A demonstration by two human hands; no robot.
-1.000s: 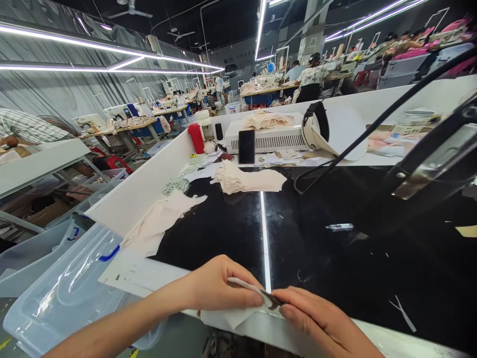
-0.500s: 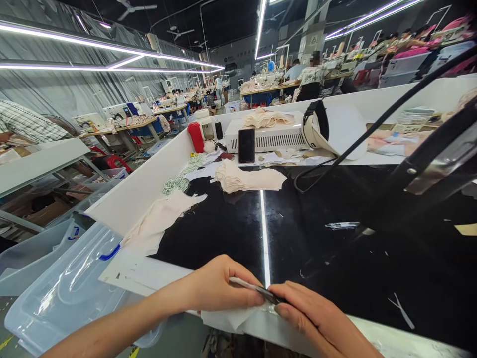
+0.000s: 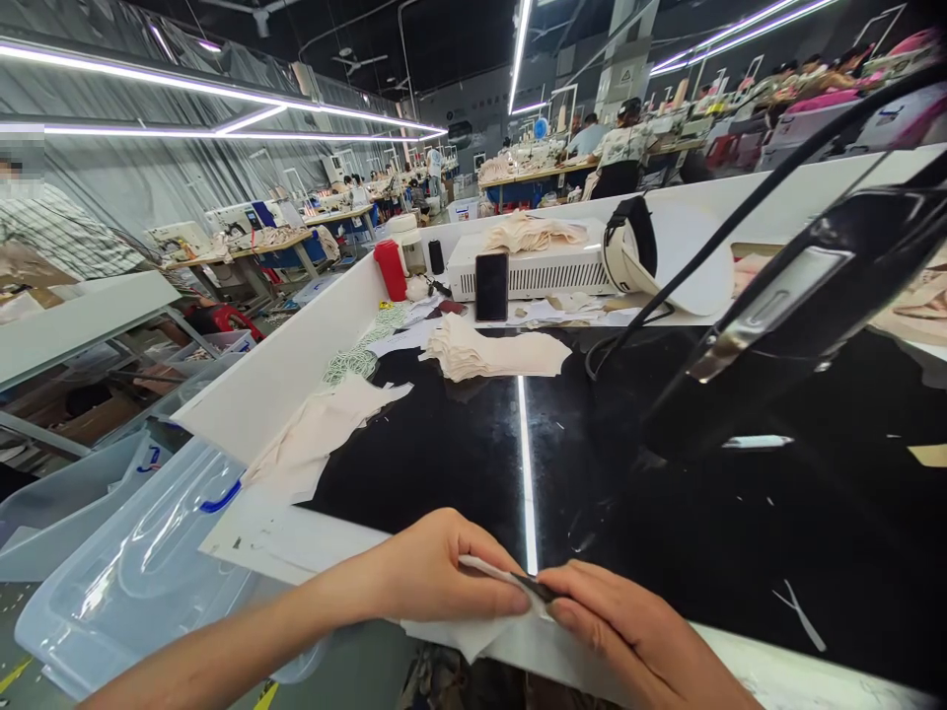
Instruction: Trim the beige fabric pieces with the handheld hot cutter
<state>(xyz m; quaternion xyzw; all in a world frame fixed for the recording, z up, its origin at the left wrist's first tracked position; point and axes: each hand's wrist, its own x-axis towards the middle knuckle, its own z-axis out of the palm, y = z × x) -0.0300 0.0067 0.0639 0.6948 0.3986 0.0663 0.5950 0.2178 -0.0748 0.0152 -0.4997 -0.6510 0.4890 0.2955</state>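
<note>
My left hand (image 3: pixel 459 572) is closed, pinching a folded piece of white cloth (image 3: pixel 473 636) between thumb and fingers at the near table edge. The cloth hangs down below that hand. Right against it, my right hand (image 3: pixel 628 626) grips a small dark, flat tool (image 3: pixel 539 589) between thumb and fingertips. The tool lies at the cloth's folded edge; its tip is partly hidden by the left thumb, and I cannot make out its kind.
A glossy black tabletop (image 3: pixel 444 463) carries cream cloth stacks (image 3: pixel 495 352), more cloth pieces (image 3: pixel 326 429), a phone (image 3: pixel 491 288) and a white visor cap (image 3: pixel 688 261). At right, a black device (image 3: pixel 799 306) with a cord overhangs. Clear plastic bins (image 3: pixel 125 572) stand left.
The black device at right has come further into view, with its silver plate showing. The person in the checked shirt at left sits more upright. My hands have barely moved.
</note>
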